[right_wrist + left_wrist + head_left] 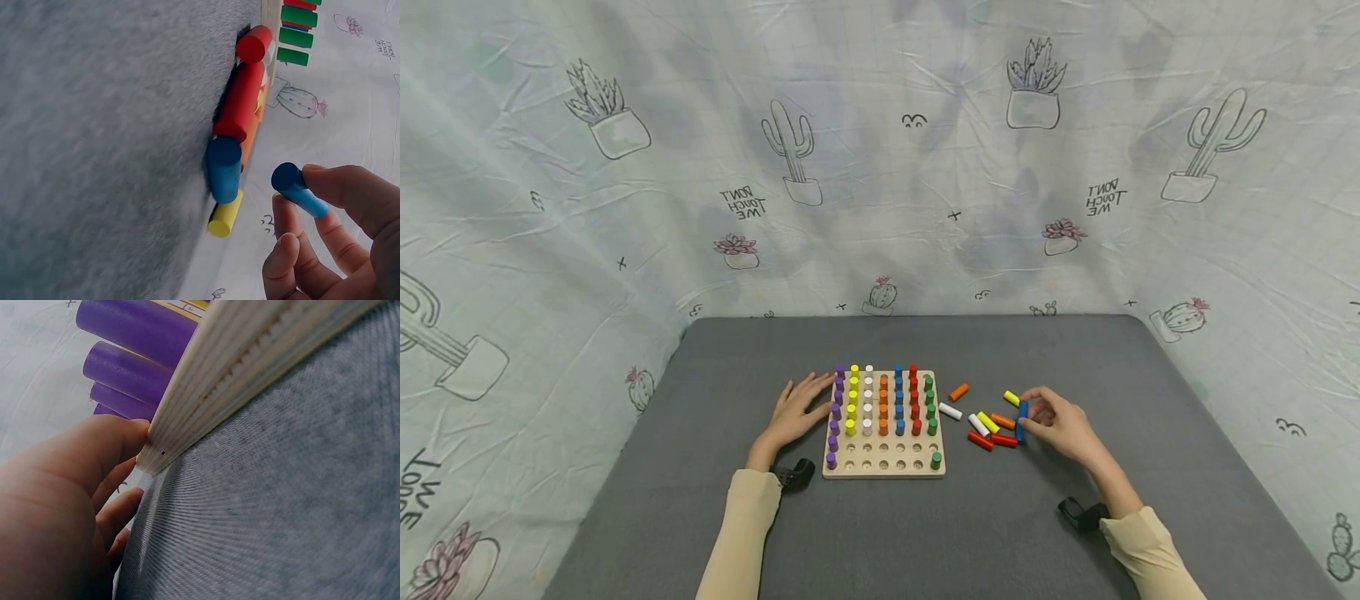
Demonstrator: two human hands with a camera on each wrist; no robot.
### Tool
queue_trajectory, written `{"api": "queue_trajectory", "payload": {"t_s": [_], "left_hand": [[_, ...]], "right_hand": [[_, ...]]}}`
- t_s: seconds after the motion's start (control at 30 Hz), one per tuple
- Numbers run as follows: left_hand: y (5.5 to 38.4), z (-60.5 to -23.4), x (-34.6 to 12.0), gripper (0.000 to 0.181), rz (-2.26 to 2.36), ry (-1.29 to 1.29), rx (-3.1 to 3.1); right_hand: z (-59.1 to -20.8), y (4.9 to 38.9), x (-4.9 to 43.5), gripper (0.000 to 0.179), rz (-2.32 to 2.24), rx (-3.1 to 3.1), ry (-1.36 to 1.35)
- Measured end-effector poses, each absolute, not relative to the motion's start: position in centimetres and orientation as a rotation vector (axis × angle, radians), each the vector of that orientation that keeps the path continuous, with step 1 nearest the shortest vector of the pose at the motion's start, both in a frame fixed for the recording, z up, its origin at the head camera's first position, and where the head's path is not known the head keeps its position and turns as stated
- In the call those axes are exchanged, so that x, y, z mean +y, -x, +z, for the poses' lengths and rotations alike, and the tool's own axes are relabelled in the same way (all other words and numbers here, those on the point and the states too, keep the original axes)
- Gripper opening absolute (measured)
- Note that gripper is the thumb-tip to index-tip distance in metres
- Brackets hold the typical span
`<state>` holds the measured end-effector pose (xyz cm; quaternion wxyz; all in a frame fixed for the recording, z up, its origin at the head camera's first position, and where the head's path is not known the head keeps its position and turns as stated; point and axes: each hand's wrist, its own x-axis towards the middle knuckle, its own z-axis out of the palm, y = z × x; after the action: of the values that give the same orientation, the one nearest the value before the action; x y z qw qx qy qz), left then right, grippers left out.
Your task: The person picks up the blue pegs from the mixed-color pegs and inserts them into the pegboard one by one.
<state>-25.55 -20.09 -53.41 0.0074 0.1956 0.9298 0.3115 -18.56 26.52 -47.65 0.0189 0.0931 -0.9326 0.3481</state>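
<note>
Between thumb and fingers, my right hand (1062, 423) pinches a blue peg (301, 191), held above the table at the right of the loose pegs. A second blue peg (224, 170) lies on the cloth below it. At the left side of a wooden pegboard (883, 476), my left hand (792, 415) rests with fingers extended; its thumb touches the board's edge in the left wrist view. Columns of purple, yellow, white, orange, blue, red and green pegs stand upright in the board. Empty holes (883, 449) show in its two front rows.
Right of the board lie loose pegs: red (980, 441), white (951, 411), orange (958, 392) and yellow (1012, 398), several in a cluster near my right hand. A grey cloth (880, 542) covers the table. Behind hangs a printed curtain (880, 167).
</note>
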Motion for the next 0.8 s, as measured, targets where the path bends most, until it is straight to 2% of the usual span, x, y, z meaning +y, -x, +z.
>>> {"api": "queue_trajectory", "payload": {"t_s": [0.8], "left_hand": [[25.6, -53.5, -20.2, 0.056, 0.985, -0.637, 2.905]], "right_hand": [[-46.7, 20.0, 22.9, 0.030, 1.173, -2.790, -0.453]]}}
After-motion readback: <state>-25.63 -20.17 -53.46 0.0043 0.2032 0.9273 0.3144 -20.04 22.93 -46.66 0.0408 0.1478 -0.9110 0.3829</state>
